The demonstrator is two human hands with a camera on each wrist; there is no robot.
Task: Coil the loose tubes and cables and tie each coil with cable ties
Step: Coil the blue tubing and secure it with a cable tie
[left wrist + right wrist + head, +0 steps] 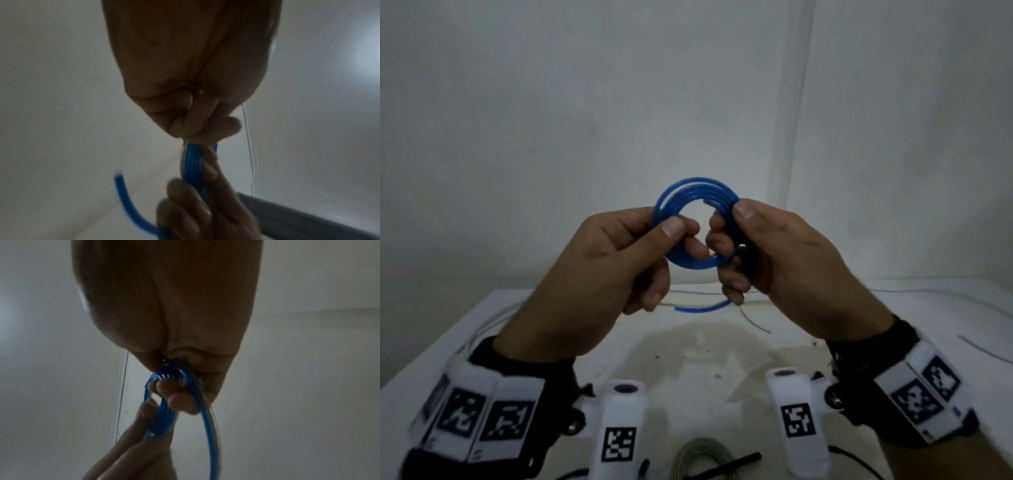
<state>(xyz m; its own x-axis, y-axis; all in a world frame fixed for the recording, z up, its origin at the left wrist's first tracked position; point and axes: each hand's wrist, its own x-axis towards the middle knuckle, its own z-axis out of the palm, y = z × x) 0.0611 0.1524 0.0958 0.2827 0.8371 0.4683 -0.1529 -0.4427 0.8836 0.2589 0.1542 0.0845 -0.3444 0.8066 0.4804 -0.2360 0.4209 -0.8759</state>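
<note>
So you've got the blue tube coil [697,224] held up above the table [722,349], ring face-on to you. Left hand [599,274] pinches its left side, right hand [780,253] grips the right, loose tail [703,307] pointing left underneath.

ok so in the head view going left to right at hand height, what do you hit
left hand gripping the coil's left side → blue tube coil, held up above the table → right hand gripping its right side. The coil's loose end hangs below, between the hands.
</note>
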